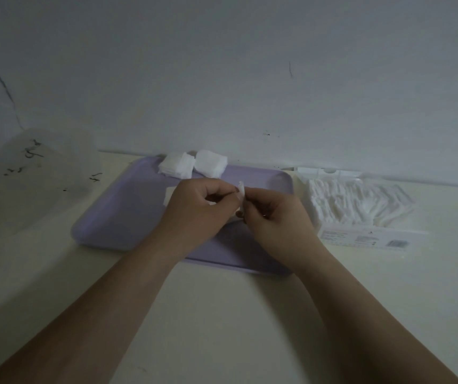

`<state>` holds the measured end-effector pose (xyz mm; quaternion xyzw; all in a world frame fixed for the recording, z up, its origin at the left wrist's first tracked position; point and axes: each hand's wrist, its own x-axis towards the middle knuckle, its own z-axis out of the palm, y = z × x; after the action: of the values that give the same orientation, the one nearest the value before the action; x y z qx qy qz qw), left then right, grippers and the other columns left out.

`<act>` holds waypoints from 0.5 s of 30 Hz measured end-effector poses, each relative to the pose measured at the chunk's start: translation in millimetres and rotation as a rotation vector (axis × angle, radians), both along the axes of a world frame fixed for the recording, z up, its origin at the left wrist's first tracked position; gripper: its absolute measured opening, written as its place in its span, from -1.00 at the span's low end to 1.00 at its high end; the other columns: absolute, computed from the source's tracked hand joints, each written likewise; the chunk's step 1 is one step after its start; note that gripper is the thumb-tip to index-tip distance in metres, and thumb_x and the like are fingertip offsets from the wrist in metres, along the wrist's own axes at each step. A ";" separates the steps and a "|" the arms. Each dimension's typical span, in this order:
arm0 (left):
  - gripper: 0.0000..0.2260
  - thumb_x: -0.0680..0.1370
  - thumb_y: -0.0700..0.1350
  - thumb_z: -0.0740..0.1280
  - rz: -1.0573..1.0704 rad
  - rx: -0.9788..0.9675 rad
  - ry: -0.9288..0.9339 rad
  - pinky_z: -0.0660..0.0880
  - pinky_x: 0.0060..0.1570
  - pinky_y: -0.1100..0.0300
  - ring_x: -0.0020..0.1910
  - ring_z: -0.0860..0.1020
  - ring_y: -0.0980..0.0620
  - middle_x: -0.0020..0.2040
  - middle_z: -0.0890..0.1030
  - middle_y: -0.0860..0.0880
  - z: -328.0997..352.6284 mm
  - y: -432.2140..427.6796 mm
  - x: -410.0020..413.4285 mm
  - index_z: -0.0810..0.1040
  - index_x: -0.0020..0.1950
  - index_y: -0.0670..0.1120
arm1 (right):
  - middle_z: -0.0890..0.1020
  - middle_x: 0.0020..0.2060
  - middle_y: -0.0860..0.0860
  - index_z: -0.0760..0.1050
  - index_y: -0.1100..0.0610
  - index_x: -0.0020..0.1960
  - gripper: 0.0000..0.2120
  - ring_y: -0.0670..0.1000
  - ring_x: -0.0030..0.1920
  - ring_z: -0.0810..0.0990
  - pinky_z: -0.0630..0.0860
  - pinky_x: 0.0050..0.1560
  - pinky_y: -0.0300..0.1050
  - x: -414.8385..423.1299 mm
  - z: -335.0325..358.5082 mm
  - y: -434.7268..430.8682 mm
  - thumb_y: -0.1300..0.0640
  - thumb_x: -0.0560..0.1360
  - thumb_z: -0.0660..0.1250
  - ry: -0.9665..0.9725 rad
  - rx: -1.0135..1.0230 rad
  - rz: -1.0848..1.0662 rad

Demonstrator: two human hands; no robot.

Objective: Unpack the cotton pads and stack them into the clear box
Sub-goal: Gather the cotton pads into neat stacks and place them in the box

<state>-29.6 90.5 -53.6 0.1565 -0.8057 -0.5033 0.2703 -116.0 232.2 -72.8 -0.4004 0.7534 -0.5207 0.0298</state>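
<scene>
above lilac tray [117, 212], pad [241, 190] between fingers [256, 195]

Head-worn camera looks forward and down, close over the table [222, 314].

The tray [117, 217] is plain lilac all over. On it, one stack of cotton pads [176, 165] and the second stack [211, 163] beside it are bright white, as is the single pad [241, 189] held above the tray. The package [360, 200] is clear and shows rows of white pads. Its label [360, 237] is white with grey print and a dark square code. The worktop [222, 314] is cream. The wall [222, 65] is pale grey with thin dark streaks. The translucent plastic [47, 173] at the left carries black squiggles.
</scene>
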 end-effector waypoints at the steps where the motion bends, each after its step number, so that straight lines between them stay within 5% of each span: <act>1: -0.89 0.54 -0.20 0.48 -0.008 0.004 0.000 0.44 -0.22 0.48 -0.30 0.60 0.32 -0.27 0.73 0.14 1.1 1.0 0.4 0.75 -0.15 -0.03 | 0.72 -0.24 -0.05 0.70 -0.01 0.05 -0.76 0.04 -0.15 0.70 0.60 -0.10 -0.10 -0.5 -0.3 -0.2 0.20 0.62 0.27 0.003 0.008 -0.002; 8: -0.86 0.54 -0.20 0.49 -0.031 -0.013 0.011 0.43 -0.22 0.52 -0.31 0.61 0.35 -0.30 0.72 0.20 3.1 3.2 2.2 0.73 -0.16 0.04 | 0.76 -0.16 -0.04 0.69 -0.01 0.11 -0.82 0.04 -0.04 0.73 0.62 0.00 0.03 -2.1 -1.5 -0.9 0.08 0.66 0.31 0.009 0.011 -0.013; 15: -0.89 0.54 -0.17 0.48 0.000 -0.094 0.016 0.43 -0.18 0.49 -0.27 0.62 0.31 -0.22 0.74 0.13 -2.0 -2.2 -2.3 0.75 -0.15 0.01 | 0.77 -0.06 -0.21 0.71 -0.04 0.17 -0.72 -0.25 -0.02 0.71 0.58 0.05 -0.33 -0.2 3.1 1.7 0.26 0.57 0.39 -0.017 -0.014 0.020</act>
<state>-31.9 88.4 -55.7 0.1396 -0.8265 -0.4659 0.2836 -116.2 233.9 -69.7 -0.4036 0.7456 -0.5289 0.0386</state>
